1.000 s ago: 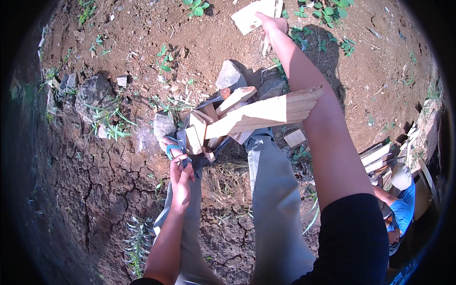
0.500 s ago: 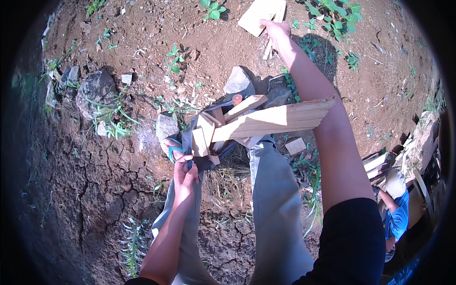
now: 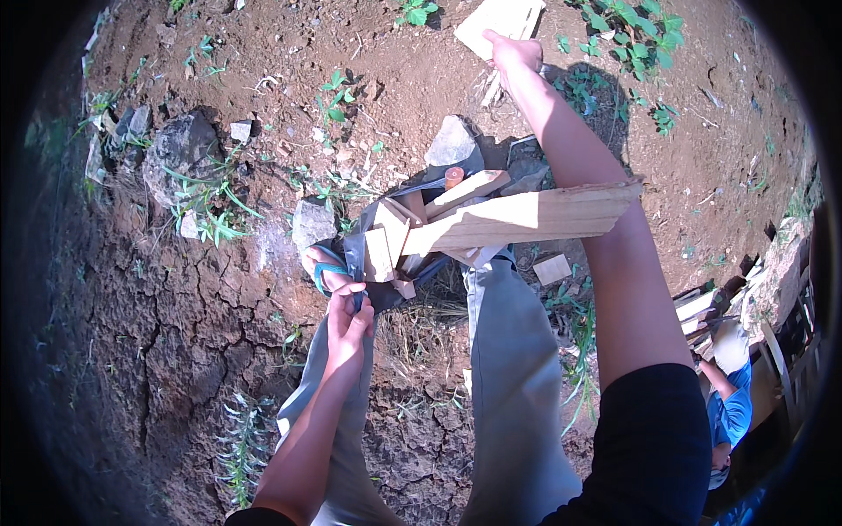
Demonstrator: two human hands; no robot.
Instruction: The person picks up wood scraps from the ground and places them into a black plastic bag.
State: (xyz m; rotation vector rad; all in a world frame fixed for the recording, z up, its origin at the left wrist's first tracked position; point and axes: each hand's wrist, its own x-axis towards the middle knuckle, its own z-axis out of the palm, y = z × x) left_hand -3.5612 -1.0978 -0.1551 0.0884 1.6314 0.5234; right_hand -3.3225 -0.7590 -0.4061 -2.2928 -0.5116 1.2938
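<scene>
Nearest, left hand (image 3: 346, 320) closed tight on the rim of a dark soft carrying bag (image 3: 386, 263), held up and pulled open, likely so more wood can drop in. Just beyond the knuckles, short pale split wood blocks (image 3: 386, 241) standing on end inside the bag. Across the bag mouth and resting against the right forearm, a long pale wooden plank (image 3: 526, 219): long axis nearly level, near end at the bag, far end pointing out to the right, apparently wedged there to stay put. Beside the bag, grey angular stones (image 3: 452, 140) on dry cracked reddish earth (image 3: 184, 316). Farthest, right hand (image 3: 513, 53) stretched forward, fingers curled onto the edge of a flat pale wooden board (image 3: 500, 19) lying on the ground; whether fully gripped, cannot tell.
</scene>
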